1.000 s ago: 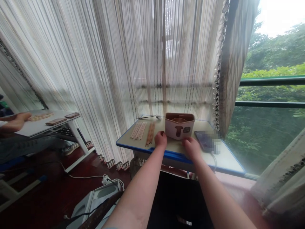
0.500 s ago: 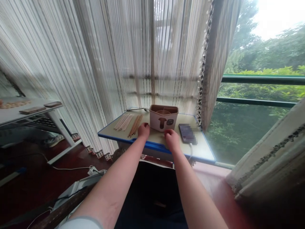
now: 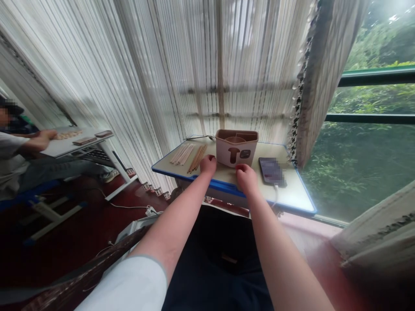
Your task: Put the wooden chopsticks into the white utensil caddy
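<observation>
The bin (image 3: 236,150) stood mid-worktop (image 3: 300,201), towards the back edge. Left hand (image 3: 208,165) and right hand (image 3: 247,177) had curled fingers near its base; any grip couldn't be told. Likely light, stiff, best held by opposite sides.

From here I am not seeing the fingertips of the left grip (image 3: 208,165) or the right grip (image 3: 245,176), so I am failing to tell whether either is touching the box (image 3: 237,150). Its front wall is hiding its floor. Pixelation is covering part of the phone (image 3: 266,166). The left edge is cutting off a co-worker (image 3: 12,160), and the small pieces (image 3: 69,134) nearby are showing too blurred for naming. The bottom edge is cropping the white sleeve (image 3: 129,278) and right arm (image 3: 282,250).
</observation>
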Tool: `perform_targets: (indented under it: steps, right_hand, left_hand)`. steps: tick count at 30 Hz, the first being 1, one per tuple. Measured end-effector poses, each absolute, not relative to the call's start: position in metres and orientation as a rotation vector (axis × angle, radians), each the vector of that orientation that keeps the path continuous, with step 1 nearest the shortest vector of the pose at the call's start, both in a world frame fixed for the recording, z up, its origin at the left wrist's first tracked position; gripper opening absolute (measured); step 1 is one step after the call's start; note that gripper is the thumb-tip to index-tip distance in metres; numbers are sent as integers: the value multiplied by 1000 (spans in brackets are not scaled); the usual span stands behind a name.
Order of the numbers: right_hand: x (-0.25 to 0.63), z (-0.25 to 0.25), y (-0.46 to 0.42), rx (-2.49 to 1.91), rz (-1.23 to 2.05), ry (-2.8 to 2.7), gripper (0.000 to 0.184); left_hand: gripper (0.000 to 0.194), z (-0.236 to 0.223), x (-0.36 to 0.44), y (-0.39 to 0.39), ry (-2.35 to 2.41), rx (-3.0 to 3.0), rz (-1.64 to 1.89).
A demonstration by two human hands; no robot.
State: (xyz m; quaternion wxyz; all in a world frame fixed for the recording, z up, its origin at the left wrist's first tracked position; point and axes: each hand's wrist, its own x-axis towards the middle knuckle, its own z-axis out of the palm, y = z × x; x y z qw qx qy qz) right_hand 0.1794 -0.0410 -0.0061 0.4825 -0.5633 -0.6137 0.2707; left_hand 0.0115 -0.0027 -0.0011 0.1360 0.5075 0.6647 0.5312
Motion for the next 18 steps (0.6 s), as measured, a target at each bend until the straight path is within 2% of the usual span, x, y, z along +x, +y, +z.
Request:
perform_targets:
  steps: [5, 12, 18]
  right_hand:
    - [176, -7, -36, -1422, 637, -1499, 32]
    - [154, 3, -39, -1432, 511, -1600, 29]
    - [83, 17, -27, -1131, 724, -1722, 26]
  left_hand:
    - [27, 1, 0, -2, 1846, 1470, 1607]
    - [23, 27, -66, 5, 1901, 1565, 1664]
    - [24, 33, -97, 26, 1718, 1462, 1734]
